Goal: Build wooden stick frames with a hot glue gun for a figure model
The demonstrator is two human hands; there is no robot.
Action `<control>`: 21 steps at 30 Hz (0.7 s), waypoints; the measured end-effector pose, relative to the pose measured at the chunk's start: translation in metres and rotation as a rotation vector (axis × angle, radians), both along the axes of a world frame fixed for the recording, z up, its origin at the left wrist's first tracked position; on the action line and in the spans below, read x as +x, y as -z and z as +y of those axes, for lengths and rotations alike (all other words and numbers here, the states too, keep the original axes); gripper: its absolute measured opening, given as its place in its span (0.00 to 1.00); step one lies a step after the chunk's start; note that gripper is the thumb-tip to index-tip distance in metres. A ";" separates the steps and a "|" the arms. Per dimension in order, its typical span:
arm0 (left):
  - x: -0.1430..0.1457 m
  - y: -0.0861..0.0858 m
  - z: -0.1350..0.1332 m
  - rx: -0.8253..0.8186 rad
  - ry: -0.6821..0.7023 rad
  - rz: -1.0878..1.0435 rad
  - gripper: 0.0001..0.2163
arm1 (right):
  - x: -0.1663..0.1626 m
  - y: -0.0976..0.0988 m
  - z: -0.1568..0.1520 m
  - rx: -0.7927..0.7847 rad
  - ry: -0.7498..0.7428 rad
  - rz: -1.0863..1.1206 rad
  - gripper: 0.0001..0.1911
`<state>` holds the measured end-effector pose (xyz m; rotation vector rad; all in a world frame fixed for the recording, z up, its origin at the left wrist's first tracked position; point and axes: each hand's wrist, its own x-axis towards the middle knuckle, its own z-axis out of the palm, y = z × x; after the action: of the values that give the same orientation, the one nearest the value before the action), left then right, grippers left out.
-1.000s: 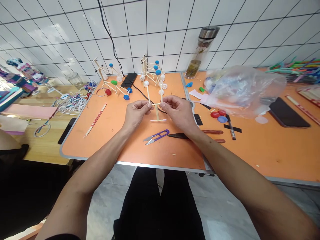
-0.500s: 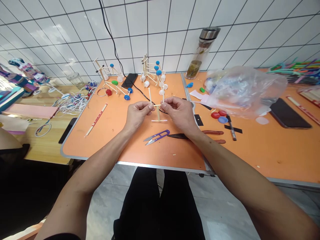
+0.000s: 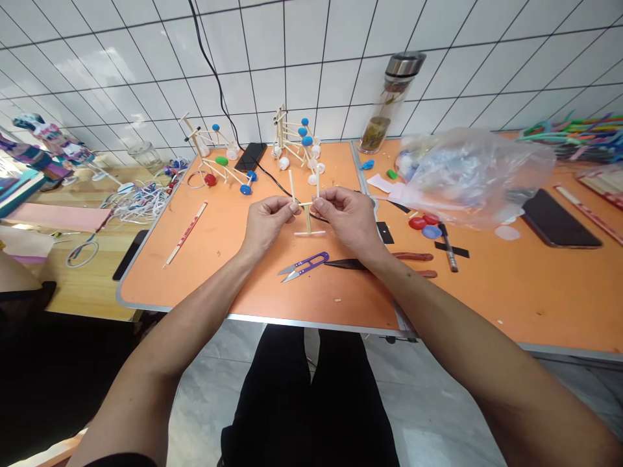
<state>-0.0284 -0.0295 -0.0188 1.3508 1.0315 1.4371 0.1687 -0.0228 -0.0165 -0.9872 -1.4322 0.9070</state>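
Between my hands is a small frame of wooden sticks point(image 3: 307, 219), with two uprights at the top, a crossbar, a stem and a lower bar. My left hand point(image 3: 270, 224) pinches its left joint between thumb and forefinger. At the right joint, my right hand point(image 3: 346, 219) is closed in the same way. Just below lie purple thread snips point(image 3: 306, 266), blades pointing left. Pliers with reddish handles point(image 3: 413, 257) lie partly under my right wrist, their dark jaws toward the snips.
Stick models with coloured caps point(image 3: 292, 133) stand at the back by the tiled wall. A glass bottle point(image 3: 389, 104), a plastic bag point(image 3: 472, 175) and a phone point(image 3: 559, 219) are to the right. Chopsticks in a wrapper point(image 3: 185, 233) lie left. A person's arm point(image 3: 22, 269) shows at far left.
Both hands keep their pinch on the stick frame, which looks the same. The whole view has shifted very slightly.
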 end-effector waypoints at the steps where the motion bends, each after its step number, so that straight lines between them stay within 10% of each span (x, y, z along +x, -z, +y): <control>1: 0.000 0.000 0.000 0.000 0.006 -0.003 0.21 | 0.000 0.000 0.000 -0.003 0.003 0.005 0.12; 21: 0.000 -0.003 -0.001 -0.041 0.010 0.012 0.18 | 0.001 -0.001 -0.001 0.001 0.011 -0.026 0.11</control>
<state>-0.0280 -0.0304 -0.0158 1.3348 1.0552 1.3943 0.1692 -0.0240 -0.0152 -1.0086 -1.4475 0.8876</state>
